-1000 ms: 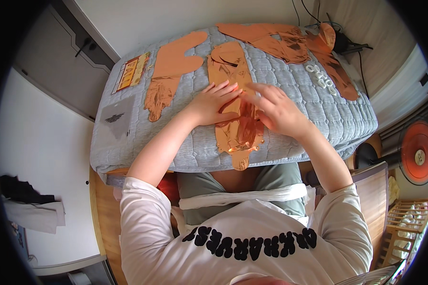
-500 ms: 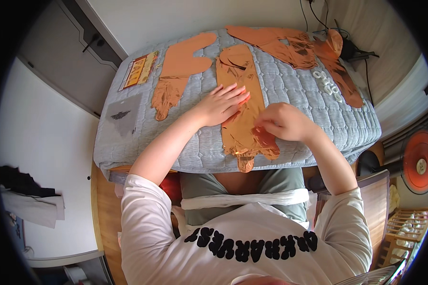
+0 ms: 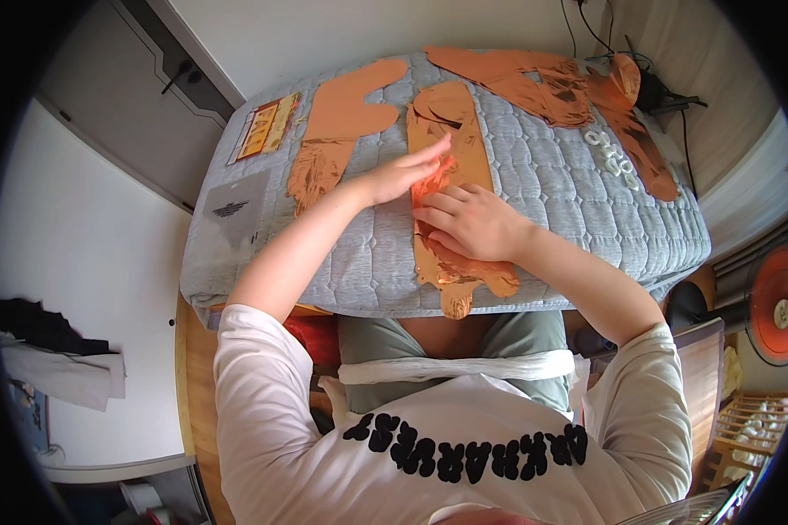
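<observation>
Head view: left of the middle foil [image 3: 473, 163], a translucent sheet [image 3: 241, 197] and a flat package [image 3: 270, 127] lay beyond a copper-coloured foil [image 3: 341, 109]. The left hand [image 3: 396, 179] stood edge-on over the middle foil's left side, grip open, fingers straight. The middle foil lay lengthwise on the mattress [image 3: 578, 219], its tip at the near edge, where margin was slim. It looked light, limp, slick and easily creased, best held by its rim. The right hand [image 3: 471, 223] curled over it; whether its grip pinched anything, I could not tell. Rightward of the middle foil, quilting gave sideways room toward white rings [image 3: 612, 163] and another foil [image 3: 652, 164].
</observation>
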A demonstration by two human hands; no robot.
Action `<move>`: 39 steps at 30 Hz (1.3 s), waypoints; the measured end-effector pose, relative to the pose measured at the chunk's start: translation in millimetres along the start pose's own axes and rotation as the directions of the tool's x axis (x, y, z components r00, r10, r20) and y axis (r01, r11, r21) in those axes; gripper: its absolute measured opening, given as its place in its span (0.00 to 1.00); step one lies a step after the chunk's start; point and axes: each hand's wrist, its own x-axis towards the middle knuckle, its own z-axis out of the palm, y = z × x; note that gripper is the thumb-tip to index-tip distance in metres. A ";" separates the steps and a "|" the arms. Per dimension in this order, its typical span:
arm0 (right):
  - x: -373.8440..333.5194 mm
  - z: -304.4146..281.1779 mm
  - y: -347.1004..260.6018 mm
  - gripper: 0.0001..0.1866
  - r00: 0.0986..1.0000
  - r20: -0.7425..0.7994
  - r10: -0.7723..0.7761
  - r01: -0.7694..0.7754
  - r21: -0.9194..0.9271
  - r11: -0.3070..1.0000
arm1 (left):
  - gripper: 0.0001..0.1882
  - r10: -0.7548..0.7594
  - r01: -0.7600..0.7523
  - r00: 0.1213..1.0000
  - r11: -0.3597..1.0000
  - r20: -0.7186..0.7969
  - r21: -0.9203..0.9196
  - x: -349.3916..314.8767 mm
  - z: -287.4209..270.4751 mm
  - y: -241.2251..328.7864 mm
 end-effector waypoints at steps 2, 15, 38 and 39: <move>0.1 2.2 -1.0 0.20 1.000 -0.011 0.018 -0.018 0.018 1.000 | 0.33 0.061 -0.062 0.991 0.998 -0.117 -0.004 2.6 -7.5 -6.3; -2.4 5.1 -1.6 0.20 0.999 -0.016 -0.047 0.048 0.076 0.996 | 0.34 0.231 0.148 0.904 0.618 -0.359 0.772 -2.2 -38.0 -28.5; -3.0 6.8 0.6 0.21 0.999 0.026 -0.037 0.035 0.068 0.997 | 0.47 0.007 0.202 0.973 0.452 -0.230 0.869 8.1 -66.2 -19.4; -1.6 5.4 -0.5 0.21 0.998 0.050 -0.036 0.032 0.064 0.997 | 0.47 0.008 0.203 0.973 0.450 -0.231 0.869 7.7 -67.3 -18.8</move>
